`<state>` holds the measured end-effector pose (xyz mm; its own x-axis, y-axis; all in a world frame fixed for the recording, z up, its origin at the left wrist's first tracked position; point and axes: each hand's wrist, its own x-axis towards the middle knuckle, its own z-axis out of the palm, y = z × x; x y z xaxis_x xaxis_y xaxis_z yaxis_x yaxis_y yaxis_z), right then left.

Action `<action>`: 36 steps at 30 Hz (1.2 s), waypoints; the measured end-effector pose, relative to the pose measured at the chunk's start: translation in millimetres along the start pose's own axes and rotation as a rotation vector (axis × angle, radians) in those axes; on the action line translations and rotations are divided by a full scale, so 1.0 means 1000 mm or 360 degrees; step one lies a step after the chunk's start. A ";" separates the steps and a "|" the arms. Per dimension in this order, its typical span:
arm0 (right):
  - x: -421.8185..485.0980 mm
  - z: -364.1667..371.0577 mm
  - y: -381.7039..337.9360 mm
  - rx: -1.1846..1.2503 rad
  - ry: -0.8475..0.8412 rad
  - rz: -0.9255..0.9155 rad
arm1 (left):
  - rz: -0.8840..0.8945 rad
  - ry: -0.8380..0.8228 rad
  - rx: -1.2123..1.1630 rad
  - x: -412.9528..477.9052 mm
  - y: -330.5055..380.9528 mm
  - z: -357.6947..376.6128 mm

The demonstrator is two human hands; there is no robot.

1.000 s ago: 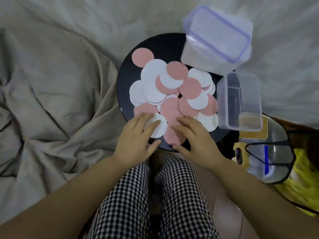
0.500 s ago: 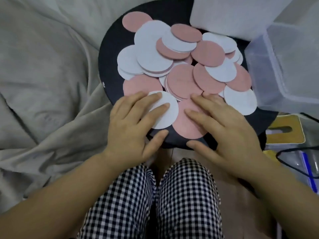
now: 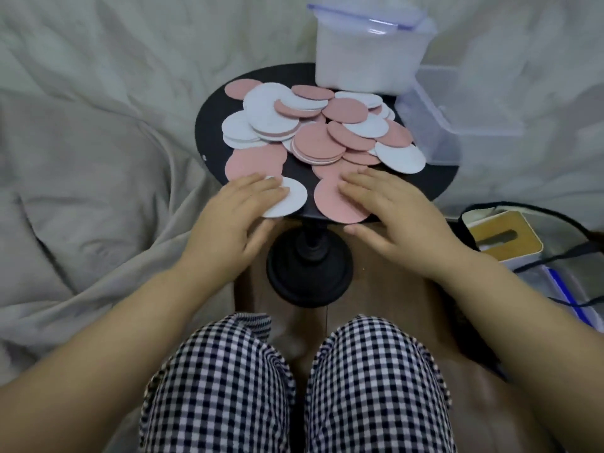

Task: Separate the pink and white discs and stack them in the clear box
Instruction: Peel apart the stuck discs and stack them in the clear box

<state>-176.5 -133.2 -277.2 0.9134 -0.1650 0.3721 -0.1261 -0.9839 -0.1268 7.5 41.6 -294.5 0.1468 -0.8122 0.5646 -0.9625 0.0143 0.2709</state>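
A white disc (image 3: pixel 291 199) is pressed under the flat left hand (image 3: pixel 233 220), a pink disc (image 3: pixel 333 204) under the flat right hand (image 3: pixel 395 214). Both lie at the table (image 3: pixel 441 181) rim, presumably for easier lifting

No legible text, label, brand, number or sign in view. Discs (image 3: pixel 318 143): plain pink or white faces, no print. Clear box (image 3: pixel 434 138): no marking that can be read. Lidded box (image 3: pixel 366 57): blue-edged lid, cloudy wall, nothing readable. Wood-topped box (image 3: pixel 503 237) at right: slot only, no lettering made out.
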 end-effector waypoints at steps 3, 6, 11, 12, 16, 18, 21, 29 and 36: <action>-0.003 -0.004 -0.007 0.0145 0.0104 0.0076 | -0.0058 0.0054 -0.0001 0.000 0.005 -0.005; -0.006 -0.006 -0.014 0.0134 0.0249 0.0041 | -0.0103 0.0126 -0.0019 0.006 0.014 -0.014; 0.001 -0.021 -0.022 0.0475 0.0482 0.0329 | -0.0307 0.0451 -0.0193 0.025 0.030 -0.027; 0.005 -0.025 -0.025 0.0616 0.0558 0.0417 | -0.0431 0.0516 -0.0298 0.028 0.035 -0.029; 0.023 -0.039 -0.038 0.1233 0.0636 0.0706 | -0.0859 0.0586 -0.0767 0.040 0.053 -0.033; 0.032 -0.041 -0.042 0.1395 0.0676 0.0783 | -0.0941 0.0521 -0.0993 0.045 0.061 -0.036; 0.045 -0.041 -0.049 0.1550 0.0770 0.0831 | -0.0989 0.0481 -0.1278 0.046 0.066 -0.038; 0.054 -0.017 -0.056 0.1133 0.0564 0.0762 | -0.1206 0.0736 -0.1051 0.023 0.031 -0.051; 0.061 0.004 -0.071 0.0366 -0.0050 0.0205 | -0.1357 0.0883 -0.0936 -0.004 0.004 -0.069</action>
<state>-109.9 -72.8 -248.8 0.9075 -0.2821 0.3112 -0.1542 -0.9129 -0.3781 19.0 85.0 -241.5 0.9118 -0.3262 0.2495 -0.2726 -0.0262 0.9618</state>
